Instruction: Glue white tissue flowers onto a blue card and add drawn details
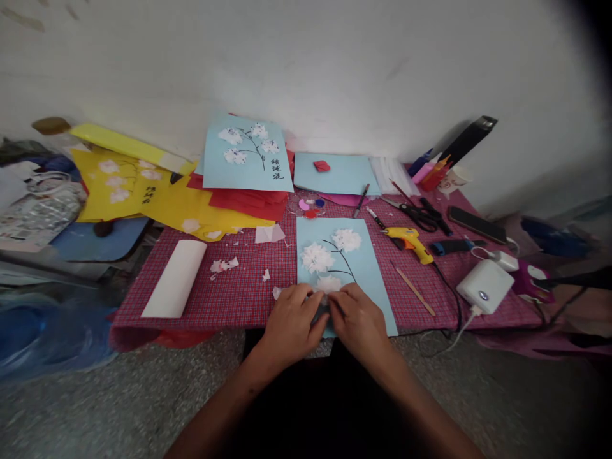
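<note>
A plain white wall (335,64) runs behind a low table (229,287) draped in red checked cloth. Speckled grey floor (119,395) lies below its near edge. Soft, even light, dark vignette top right.

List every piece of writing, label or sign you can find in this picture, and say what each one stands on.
Blue flower sheet against the wall: black handwritten characters down its right side, too small to read.
Yellow flower sheet: a similar dark handwritten column, too blurred to read.
Paper cup: a reddish mark, unreadable.
White power unit: a small lit dot, no text legible.
Blue sheet under the hands: no writing visible.
</note>
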{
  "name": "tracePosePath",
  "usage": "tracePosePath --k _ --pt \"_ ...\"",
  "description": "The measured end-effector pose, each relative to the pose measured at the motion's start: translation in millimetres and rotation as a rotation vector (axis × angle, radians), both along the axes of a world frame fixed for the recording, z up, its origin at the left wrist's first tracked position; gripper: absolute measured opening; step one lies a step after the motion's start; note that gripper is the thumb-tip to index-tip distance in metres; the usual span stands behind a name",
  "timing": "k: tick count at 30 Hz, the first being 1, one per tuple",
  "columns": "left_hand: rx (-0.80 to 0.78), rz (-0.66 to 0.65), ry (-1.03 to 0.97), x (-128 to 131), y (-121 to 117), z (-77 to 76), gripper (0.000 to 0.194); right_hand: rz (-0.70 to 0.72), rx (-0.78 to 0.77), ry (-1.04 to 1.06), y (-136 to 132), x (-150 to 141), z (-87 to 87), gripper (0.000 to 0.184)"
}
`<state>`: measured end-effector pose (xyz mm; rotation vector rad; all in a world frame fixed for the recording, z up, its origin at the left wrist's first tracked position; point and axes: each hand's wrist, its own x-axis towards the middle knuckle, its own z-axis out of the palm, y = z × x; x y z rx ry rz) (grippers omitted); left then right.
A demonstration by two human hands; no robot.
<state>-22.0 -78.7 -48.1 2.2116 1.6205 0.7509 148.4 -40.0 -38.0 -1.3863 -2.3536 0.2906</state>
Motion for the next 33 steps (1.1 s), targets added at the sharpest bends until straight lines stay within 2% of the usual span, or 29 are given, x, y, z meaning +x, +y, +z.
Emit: tracePosePath --k 4,8,13,16,26,33 --pt "0.017 0.011 -0.026 -0.9 -1.1 -1.6 0.032 0.016 -0.037 0.102 -6.4 7.6 6.4 0.025" --pt "0.03 0.023 -0.051 -3.3 -3.3 -1.5 0.029 -0.033 -0.028 0.284 -14.6 36.9 11.5 0.022" --pt "0.053 0.018 -0.066 -2.2 -4.1 0.3 0.027 -0.19 0.033 0.345 -10.7 87.0 1.8 0.015" --pt "0.076 0.017 -0.062 4.1 -1.4 3.4 0.023 -0.231 0.034 0.377 -3.1 102.8 -5.3 0.014" --pt "0.089 0.08 0.045 29.9 14.4 15.7 0.014 -0.17 0.096 0.49 25.7 94.3 -29.8 0.012" --pt "0.08 0.07 0.113 34.4 17.5 13.7 0.015 -0.121 0.115 0.467 24.2 95.3 -31.4 0.013"
